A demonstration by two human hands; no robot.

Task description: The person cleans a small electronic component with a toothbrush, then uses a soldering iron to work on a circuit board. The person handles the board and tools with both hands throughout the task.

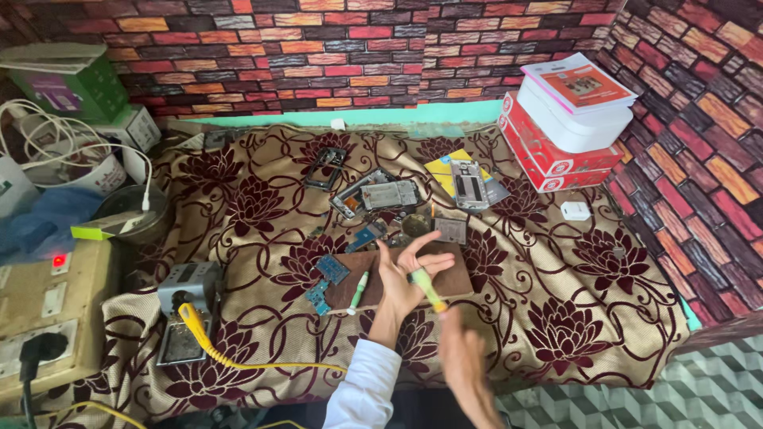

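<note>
While both hands hover over a small brown board [457,280] on the cloth-covered counter [556,318], a slim green-handled tool [427,289], likely a screwdriver, sits between them. The right hand [461,349], blurred and nearest the camera, seems to pinch the tool's lower end, though its fingers cannot be made out. The left hand [407,274], sleeved in white, is spread wide, palm turned toward the tool, fingers fanned and holding nothing; the tool's upper end lies against or just before its palm. I judge the tool light, stiff and smooth, apt to roll, and best gripped along its handle rather than the thin tip.

Just left of the left hand a second green-and-white tool [358,291] lies on the board's edge, beside small blue circuit boards [326,282]. Further left stands a grey soldering station [187,310] with a yellow cable. Beyond the hands lie opened phone frames [381,195] and a bare phone back [467,184]. Far right, red and white boxes [556,135] are stacked against the brick-patterned wall [318,48].
</note>
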